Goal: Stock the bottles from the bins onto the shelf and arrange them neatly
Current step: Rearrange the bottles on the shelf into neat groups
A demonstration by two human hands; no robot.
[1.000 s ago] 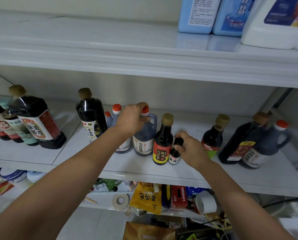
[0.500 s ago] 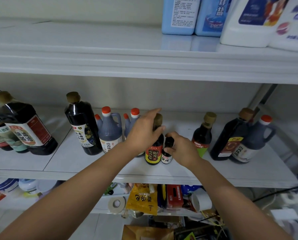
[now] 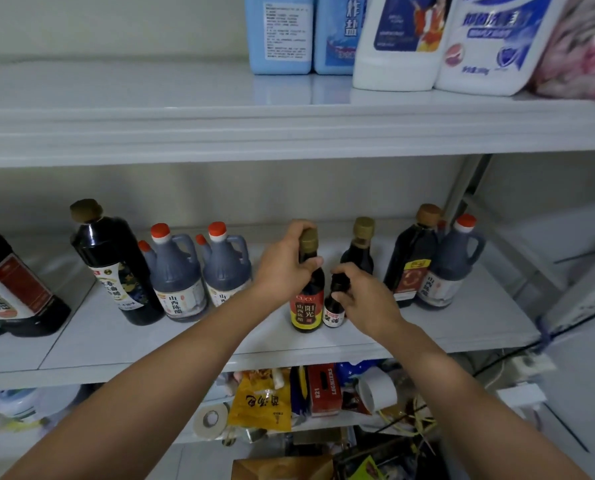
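Note:
On the white middle shelf stand dark sauce and vinegar bottles. My left hand grips the neck of a slim dark bottle with a yellow and red label and a gold cap. Right beside it, my right hand holds a small dark bottle by its black top. Both bottles stand upright on the shelf, nearly touching. To the left stand two blue-grey jugs with red caps and a tall black bottle.
A gold-capped dark bottle, a large dark bottle and a red-capped jug stand to the right. A big dark bottle stands far left. Detergent containers fill the top shelf. Clutter and tape rolls lie on the lower shelf.
My left hand let go of the red-capped jug and moved right to grip the slim bottle's neck. My right hand stayed on the small bottle.

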